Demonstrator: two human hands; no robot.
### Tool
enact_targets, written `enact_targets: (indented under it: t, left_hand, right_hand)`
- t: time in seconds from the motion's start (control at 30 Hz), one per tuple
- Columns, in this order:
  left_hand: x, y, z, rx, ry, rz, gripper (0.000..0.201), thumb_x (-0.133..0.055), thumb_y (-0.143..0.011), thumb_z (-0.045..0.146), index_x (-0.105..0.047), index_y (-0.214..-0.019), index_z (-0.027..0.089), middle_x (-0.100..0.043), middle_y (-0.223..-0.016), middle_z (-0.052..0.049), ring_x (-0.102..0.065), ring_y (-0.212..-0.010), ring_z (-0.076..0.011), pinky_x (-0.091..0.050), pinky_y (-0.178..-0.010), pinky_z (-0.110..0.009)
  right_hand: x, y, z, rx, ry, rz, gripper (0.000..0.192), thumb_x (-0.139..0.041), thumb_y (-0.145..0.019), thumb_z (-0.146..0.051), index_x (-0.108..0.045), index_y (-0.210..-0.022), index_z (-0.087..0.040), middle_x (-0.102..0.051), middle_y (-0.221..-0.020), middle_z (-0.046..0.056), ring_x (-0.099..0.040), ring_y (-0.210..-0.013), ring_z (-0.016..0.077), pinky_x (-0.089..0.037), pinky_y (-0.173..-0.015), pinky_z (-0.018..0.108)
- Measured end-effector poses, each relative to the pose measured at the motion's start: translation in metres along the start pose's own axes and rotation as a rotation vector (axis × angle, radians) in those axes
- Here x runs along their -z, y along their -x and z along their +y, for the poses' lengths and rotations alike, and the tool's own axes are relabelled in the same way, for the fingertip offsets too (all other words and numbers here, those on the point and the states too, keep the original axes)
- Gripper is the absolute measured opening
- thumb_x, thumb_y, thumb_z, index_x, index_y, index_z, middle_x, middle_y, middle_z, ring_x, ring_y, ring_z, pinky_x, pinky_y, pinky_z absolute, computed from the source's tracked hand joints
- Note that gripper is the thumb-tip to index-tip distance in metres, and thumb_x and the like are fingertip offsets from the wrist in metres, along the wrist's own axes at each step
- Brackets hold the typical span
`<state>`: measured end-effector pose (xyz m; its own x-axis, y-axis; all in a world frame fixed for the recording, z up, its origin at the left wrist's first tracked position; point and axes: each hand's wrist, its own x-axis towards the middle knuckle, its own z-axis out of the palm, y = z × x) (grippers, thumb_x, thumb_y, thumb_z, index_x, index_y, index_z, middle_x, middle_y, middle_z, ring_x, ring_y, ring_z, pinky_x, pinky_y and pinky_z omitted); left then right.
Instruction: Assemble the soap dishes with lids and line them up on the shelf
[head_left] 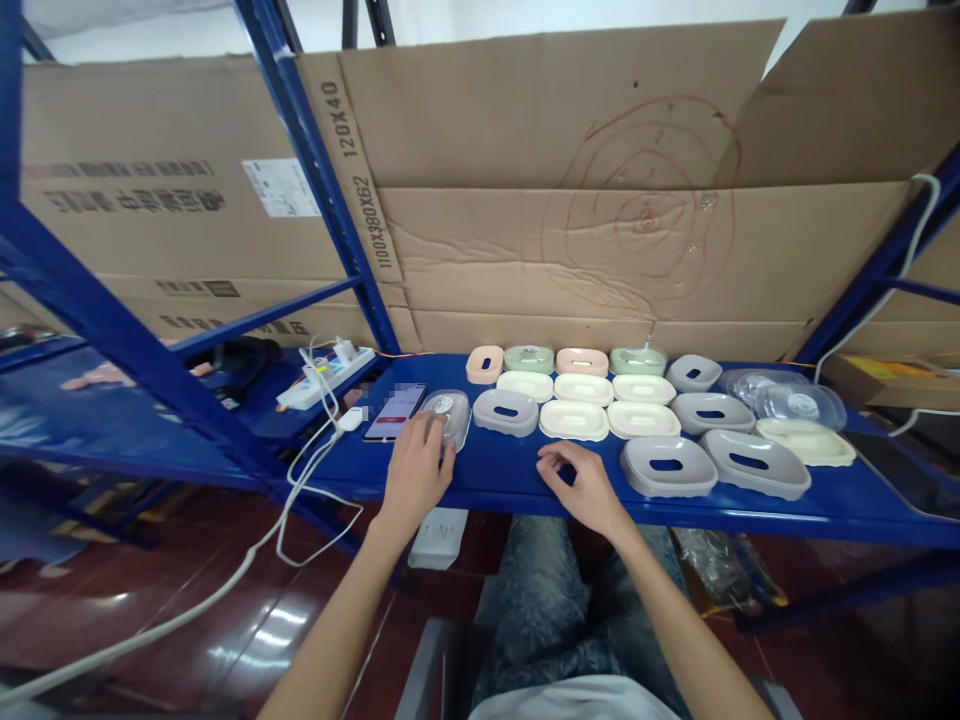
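Note:
My left hand (420, 460) is at the left end of the row of dishes, its fingers curled over the near edge of a clear plastic lid (454, 408) with a round label. A phone (395, 412) with a lit screen lies just left of that lid. My right hand (581, 485) is low at the shelf's front edge, thumb and fingertips bent together, with nothing visible in them. In front of it are cream oval trays (574, 421), and a grey soap dish (667, 467) stands to its right. Another grey soap dish (506, 412) sits between my hands, farther back.
Pink (583, 361) and green dishes (529, 358) line the back. Clear lids (799, 398) are piled at the right, beside a dark flat device (907, 470). A power strip (326, 378) with white cables (281, 515) is at left. Blue posts (315, 170) and cardboard (480, 130) bound the shelf.

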<state>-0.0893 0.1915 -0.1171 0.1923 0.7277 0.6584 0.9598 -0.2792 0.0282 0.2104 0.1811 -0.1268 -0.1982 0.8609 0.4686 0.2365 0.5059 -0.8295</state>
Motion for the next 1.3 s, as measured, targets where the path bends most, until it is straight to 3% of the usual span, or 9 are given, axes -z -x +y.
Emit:
enact_targets:
  t: [0.3,0.7,1.07,1.2,1.3]
  left_hand:
    - [-0.02,-0.079,-0.014,0.114,-0.258,-0.344,0.034,-0.052,-0.099,0.02,-0.06,-0.13,0.008,-0.067,-0.128,-0.028,-0.064,-0.125,-0.0434,-0.054,-0.107,-0.053]
    - [-0.075,-0.157,-0.054,0.186,-0.226,-0.401,0.041,-0.049,-0.099,0.011,-0.059,-0.138,0.014,-0.067,-0.139,-0.025,-0.064,-0.135,-0.0349,-0.05,-0.114,-0.046]
    - [-0.084,-0.163,-0.073,0.185,-0.178,-0.357,0.051,-0.052,-0.091,0.006,-0.057,-0.141,0.009,-0.065,-0.146,-0.03,-0.057,-0.144,-0.0398,-0.04,-0.122,-0.056]
    - [-0.082,-0.161,-0.072,0.179,-0.129,-0.31,0.056,-0.053,-0.091,0.009,-0.055,-0.147,0.006,-0.059,-0.152,-0.035,-0.053,-0.148,-0.0442,-0.038,-0.121,-0.065]
    - [-0.081,-0.161,-0.064,0.104,-0.067,-0.28,0.061,-0.053,-0.091,0.01,-0.054,-0.151,0.007,-0.053,-0.16,-0.033,-0.048,-0.153,-0.0425,-0.035,-0.125,-0.064]
  right_hand:
    - [0.0,0.0,-0.003,0.04,0.097,-0.01,0.016,-0.066,-0.103,-0.035,-0.075,-0.104,-0.022,-0.077,-0.095,0.005,-0.07,-0.083,0.0182,-0.058,-0.083,0.034]
    - [0.001,0.0,-0.004,0.031,0.093,-0.019,0.017,-0.064,-0.105,-0.034,-0.076,-0.104,-0.022,-0.077,-0.097,0.005,-0.07,-0.084,0.0186,-0.058,-0.083,0.033]
    - [0.0,0.0,-0.005,0.017,0.092,-0.02,0.017,-0.063,-0.105,-0.034,-0.076,-0.105,-0.022,-0.077,-0.097,0.005,-0.07,-0.085,0.0187,-0.058,-0.083,0.033]
    - [0.0,0.0,-0.005,0.02,0.088,-0.011,0.019,-0.063,-0.106,-0.036,-0.076,-0.105,-0.022,-0.077,-0.097,0.006,-0.071,-0.085,0.0194,-0.059,-0.082,0.034]
    - [0.0,0.0,-0.005,0.016,0.087,-0.01,0.019,-0.063,-0.106,-0.036,-0.076,-0.104,-0.022,-0.077,-0.097,0.006,-0.071,-0.085,0.0193,-0.058,-0.083,0.034]
